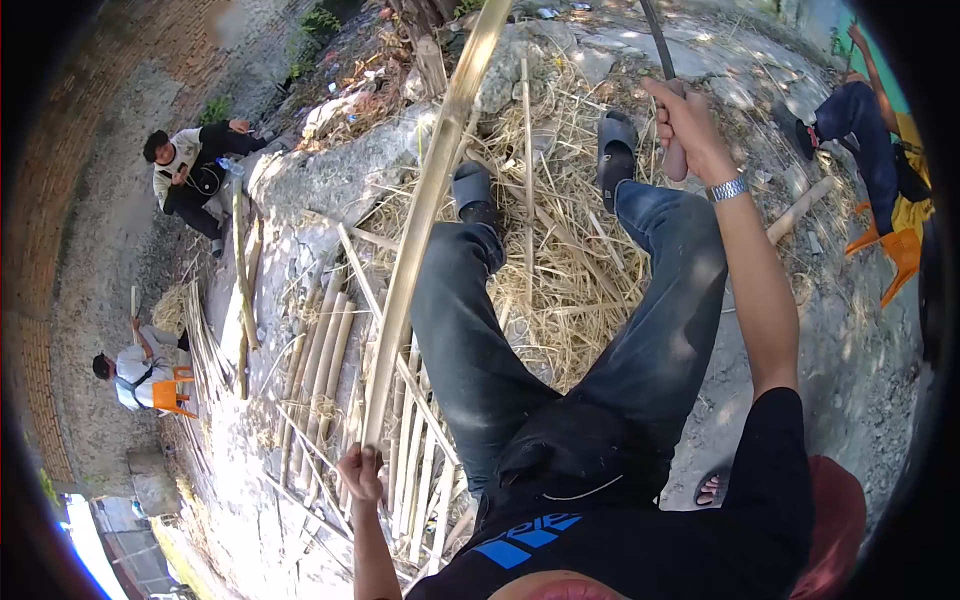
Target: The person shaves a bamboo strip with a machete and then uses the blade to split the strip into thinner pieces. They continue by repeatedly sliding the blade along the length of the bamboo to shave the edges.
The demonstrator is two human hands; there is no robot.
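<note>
Black shirt cloth with a blue printed logo fills the space just under the camera, and blue jeans stretch forward from it, the knees spread. Beside the left thigh, low in the view, the left hand has its fingers folded and clamped on the near end of a long bamboo strip. That strip slants up past the outside of the left leg, crosses above the ground near the left foot and runs out of view at the top. Farther forward, beyond the right knee, the right hand grips the handle of a knife; most of its fingers are wrapped around the handle, while the index finger reaches out along the tool. The dark blade points away from the body and leaves the view at the top, well apart from the strip. A silver watch circles the right wrist.

Beyond the knees, dark sandals rest among pale shavings heaped between the feet. To the left, cut bamboo lengths lie side by side on the ground. Farther off on that side, one person sits low, and another uses an orange chair, with a brick wall behind them.
</note>
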